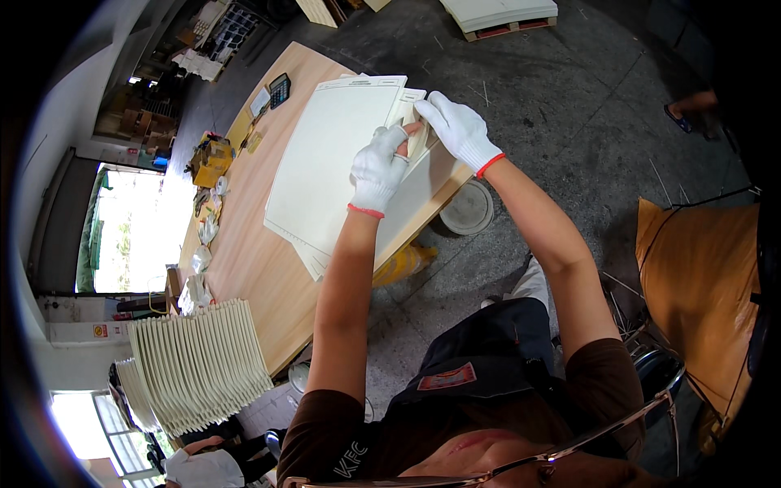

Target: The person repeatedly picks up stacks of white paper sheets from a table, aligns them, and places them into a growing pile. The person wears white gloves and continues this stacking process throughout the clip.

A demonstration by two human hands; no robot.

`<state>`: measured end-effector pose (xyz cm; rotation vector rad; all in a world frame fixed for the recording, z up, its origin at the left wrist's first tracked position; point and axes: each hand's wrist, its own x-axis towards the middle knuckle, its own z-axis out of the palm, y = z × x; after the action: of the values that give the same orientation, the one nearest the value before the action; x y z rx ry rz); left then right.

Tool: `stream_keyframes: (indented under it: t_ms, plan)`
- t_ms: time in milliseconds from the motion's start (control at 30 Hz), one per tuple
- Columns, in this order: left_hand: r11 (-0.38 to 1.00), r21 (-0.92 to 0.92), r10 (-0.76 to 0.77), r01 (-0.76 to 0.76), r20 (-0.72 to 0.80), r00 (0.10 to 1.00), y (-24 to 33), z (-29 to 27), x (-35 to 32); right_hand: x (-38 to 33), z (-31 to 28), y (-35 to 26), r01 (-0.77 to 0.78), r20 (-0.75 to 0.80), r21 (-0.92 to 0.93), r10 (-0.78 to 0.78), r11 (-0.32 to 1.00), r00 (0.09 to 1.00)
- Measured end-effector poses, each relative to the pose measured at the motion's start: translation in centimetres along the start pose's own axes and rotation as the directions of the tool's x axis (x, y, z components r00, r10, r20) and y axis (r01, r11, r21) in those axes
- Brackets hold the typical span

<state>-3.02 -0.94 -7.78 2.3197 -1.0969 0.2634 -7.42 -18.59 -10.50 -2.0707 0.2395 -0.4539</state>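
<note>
A stack of large off-white sheets (313, 154) lies on the wooden table (244, 203), some of them slightly fanned. Both my hands wear white gloves with red cuffs. My left hand (380, 168) rests over the stack's right side, its fingers curled at the edge; bare fingertips stick out of the glove and pinch some sheets there. At the far right corner, my right hand (460, 130) has its fingers and thumb closed on the sheets' edge. Under my hands a few sheet edges are bent up and apart. The palms hide part of the grip.
Along the table's left edge lie a calculator (280, 90), a yellow box (211, 163) and crumpled plastic. A thick pile of cream sheets (199, 366) stands at the near left. A round lidded bucket (467, 207) is beside the table; an orange-covered bulk (700, 285) stands at right.
</note>
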Motion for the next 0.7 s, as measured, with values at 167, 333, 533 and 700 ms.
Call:
stream_keyframes:
  t_ms: [167, 333, 533, 700]
  plan:
    - [0.998, 0.047, -0.047, 0.044, 0.054, 0.997, 1.0, -0.2, 0.1, 0.1, 0.3, 0.6, 0.010, -0.032, 0.019, -0.010, 1.000, 0.999]
    - [0.998, 0.061, -0.037, 0.035, 0.040, 0.999, 0.9, -0.1, 0.2, -0.1, 0.1, 0.6, 0.004, -0.027, 0.032, -0.003, 0.999, 1.000]
    - [0.979, 0.174, 0.112, -0.105, -0.029, 0.993, 1.1, -0.1, -0.2, -0.5, -2.6, 1.3, 0.026, -0.010, -0.204, -0.029, 0.979, 1.000]
    - [0.961, 0.252, 0.135, -0.116, -0.058, 0.989, 0.6, 0.4, -0.2, -1.1, -2.2, 2.3, 0.245, 0.087, -0.490, -0.233, 0.836, 0.969]
